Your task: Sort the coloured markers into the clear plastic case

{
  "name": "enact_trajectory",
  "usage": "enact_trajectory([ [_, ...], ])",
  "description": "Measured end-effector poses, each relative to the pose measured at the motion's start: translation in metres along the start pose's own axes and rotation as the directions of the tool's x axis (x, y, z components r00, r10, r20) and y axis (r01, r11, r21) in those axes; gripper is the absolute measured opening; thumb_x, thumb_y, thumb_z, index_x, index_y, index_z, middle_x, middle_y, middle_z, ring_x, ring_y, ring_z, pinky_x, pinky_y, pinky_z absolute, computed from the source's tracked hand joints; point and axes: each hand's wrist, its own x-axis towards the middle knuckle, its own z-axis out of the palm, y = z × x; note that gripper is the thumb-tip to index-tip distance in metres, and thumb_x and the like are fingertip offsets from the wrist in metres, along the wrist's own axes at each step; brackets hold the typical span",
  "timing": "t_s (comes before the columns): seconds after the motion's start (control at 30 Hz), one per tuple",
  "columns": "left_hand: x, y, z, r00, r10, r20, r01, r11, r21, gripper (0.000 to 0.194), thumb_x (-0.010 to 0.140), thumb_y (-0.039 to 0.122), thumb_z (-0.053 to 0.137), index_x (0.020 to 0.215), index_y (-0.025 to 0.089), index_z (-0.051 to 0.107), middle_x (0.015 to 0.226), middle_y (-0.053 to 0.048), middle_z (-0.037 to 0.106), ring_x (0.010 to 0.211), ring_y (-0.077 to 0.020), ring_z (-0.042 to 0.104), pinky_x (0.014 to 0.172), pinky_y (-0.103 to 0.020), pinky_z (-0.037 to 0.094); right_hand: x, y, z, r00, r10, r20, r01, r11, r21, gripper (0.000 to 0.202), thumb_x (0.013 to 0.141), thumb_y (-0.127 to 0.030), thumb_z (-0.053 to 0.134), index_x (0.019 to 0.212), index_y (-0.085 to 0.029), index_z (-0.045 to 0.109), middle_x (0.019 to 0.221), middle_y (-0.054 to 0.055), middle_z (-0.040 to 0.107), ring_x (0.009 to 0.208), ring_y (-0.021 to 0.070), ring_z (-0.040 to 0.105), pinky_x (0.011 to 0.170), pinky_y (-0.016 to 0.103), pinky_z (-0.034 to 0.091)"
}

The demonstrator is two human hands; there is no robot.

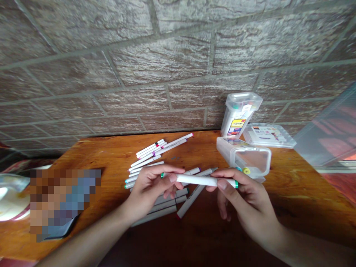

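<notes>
A white marker (197, 180) with green ends is held level between my two hands, above the wooden table. My left hand (154, 181) pinches its left end between thumb and fingers. On the right end, my right hand (241, 191) grips it the same way, with the green tip sticking out past the fingers. Beneath my hands lie several more white markers (194, 194), partly hidden by them. Farther back, a loose group of markers (155, 148) with pink, purple and dark bands lies on the tabletop.
An open clear plastic case (241, 152) lies on its side, a yellow-ended marker inside. Behind it stand a lidded marker box (239, 115) and a flat clear case (269, 135). A phone (62, 228), partly blurred out, lies left. The brick wall (139, 74) borders the table (91, 152).
</notes>
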Motion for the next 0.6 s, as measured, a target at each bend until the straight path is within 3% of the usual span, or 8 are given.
enact_trajectory([
  [0.6, -0.0001, -0.0005, 0.0001, 0.998, 0.049, 0.038, -0.046, 0.996, -0.072, 0.022, 0.101, 0.034, 0.074, 0.115, 0.022, 0.085, 0.080, -0.006, 0.081, 0.051, -0.0080, 0.058, 0.052, -0.020, 0.049, -0.0024, 0.0008, -0.0010, 1.000, 0.031, 0.000, -0.031, 0.991, 0.128, 0.021, 0.106, -0.042, 0.069, 0.111, -0.023, 0.076, 0.083, 0.002, 0.078, 0.040, 0.0088, 0.064, 0.039, 0.018, 0.051],
])
